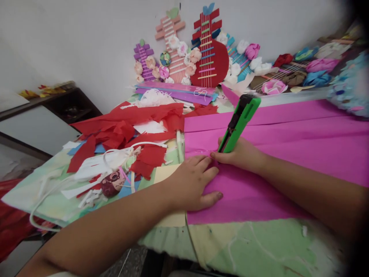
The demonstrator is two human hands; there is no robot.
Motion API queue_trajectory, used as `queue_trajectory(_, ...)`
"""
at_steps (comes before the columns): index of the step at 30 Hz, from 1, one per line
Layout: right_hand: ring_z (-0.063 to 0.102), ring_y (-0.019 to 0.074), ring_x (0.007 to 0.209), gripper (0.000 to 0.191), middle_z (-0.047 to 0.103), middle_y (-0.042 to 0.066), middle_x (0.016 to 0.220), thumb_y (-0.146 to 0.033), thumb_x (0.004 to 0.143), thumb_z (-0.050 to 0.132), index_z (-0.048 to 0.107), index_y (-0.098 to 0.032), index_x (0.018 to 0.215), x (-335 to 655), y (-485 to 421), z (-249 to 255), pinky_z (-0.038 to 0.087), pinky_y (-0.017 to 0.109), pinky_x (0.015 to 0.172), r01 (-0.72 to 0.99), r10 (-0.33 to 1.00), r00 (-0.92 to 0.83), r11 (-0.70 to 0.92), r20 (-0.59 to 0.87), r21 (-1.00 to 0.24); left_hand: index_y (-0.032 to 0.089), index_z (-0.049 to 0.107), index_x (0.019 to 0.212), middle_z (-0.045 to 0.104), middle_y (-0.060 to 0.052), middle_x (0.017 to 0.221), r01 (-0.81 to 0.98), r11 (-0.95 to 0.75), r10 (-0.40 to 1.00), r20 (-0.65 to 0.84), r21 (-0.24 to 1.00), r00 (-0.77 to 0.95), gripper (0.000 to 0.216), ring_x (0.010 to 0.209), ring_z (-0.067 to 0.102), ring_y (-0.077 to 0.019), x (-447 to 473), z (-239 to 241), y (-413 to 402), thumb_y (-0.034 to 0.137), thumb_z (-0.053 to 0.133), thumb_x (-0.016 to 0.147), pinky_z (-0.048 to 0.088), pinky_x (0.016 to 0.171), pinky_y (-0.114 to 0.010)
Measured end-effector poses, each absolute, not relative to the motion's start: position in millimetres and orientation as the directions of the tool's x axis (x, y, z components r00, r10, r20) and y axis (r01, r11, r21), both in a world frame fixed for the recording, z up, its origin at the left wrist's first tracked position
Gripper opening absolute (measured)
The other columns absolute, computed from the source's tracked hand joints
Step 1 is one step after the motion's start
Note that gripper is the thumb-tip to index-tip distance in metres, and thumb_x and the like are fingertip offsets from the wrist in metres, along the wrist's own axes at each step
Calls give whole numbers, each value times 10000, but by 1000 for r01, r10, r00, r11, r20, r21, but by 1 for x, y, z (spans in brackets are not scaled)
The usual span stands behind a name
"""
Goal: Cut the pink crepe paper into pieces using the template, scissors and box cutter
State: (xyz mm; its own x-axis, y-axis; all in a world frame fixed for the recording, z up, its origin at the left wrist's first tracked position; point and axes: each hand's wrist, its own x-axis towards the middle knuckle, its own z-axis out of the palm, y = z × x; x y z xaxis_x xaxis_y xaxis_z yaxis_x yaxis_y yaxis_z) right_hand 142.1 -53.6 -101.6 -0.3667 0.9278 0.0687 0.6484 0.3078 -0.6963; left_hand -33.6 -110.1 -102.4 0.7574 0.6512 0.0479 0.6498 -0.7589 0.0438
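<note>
My right hand [230, 156] is closed around a green and black utility knife [239, 123], which stands tilted with its top leaning right. Its lower end meets a large magenta paper sheet [282, 146]; the blade tip is hard to make out behind my fingers. My left hand [193, 182] lies flat across the left edge of the sheet, fingers spread and thumb apart, just left of the knife. Under my left wrist is a pale yellow sheet [171, 219].
Red crepe scraps [115, 132], a white cord [43, 206] and a dark red patterned object [112, 184] lie on the left. Paper guitars, including a red one [215, 63], lean on the wall behind. Paper flowers [272, 86] sit at the back right.
</note>
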Motion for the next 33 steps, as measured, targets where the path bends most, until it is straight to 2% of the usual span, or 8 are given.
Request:
queue_trajectory(13, 409, 85, 514, 356, 459, -28, 524, -495, 635, 544, 432, -165, 560, 147, -54, -101, 323, 227, 506, 567, 917, -393, 302, 70, -766, 89, 449, 1211, 418, -170, 1249, 638, -770, 638, 69, 28, 767, 597, 1170, 351, -301, -33, -101, -109, 511, 376, 794, 269, 990, -428)
queue_trajectory(20, 419, 92, 527, 285, 458, -28, 522, -432, 641, 539, 460, -165, 578, 145, -56, -102, 324, 227, 516, 586, 906, -420, 315, 52, -747, 86, 456, 1204, 420, -178, 1250, 641, -768, 640, 67, 16, 765, 598, 1167, 353, -305, -33, -101, -109, 514, 370, 796, 266, 991, -426)
queue_trajectory(26, 404, 90, 507, 327, 443, -26, 514, -476, 631, 547, 454, -166, 579, 145, -54, -106, 301, 228, 489, 614, 895, -441, 355, 67, -705, 96, 477, 1180, 461, -158, 1203, 643, -765, 643, 57, 25, 763, 566, 1144, 373, -287, -33, -101, -110, 500, 385, 794, 263, 996, -412)
queue_trajectory(33, 420, 93, 537, 363, 454, -23, 534, -510, 644, 537, 450, -163, 582, 147, -55, -101, 329, 234, 528, 568, 911, -405, 314, 73, -761, 91, 445, 1218, 403, -172, 1267, 642, -766, 642, 54, 20, 764, 598, 1180, 339, -306, -33, -101, -109, 508, 381, 794, 269, 989, -435)
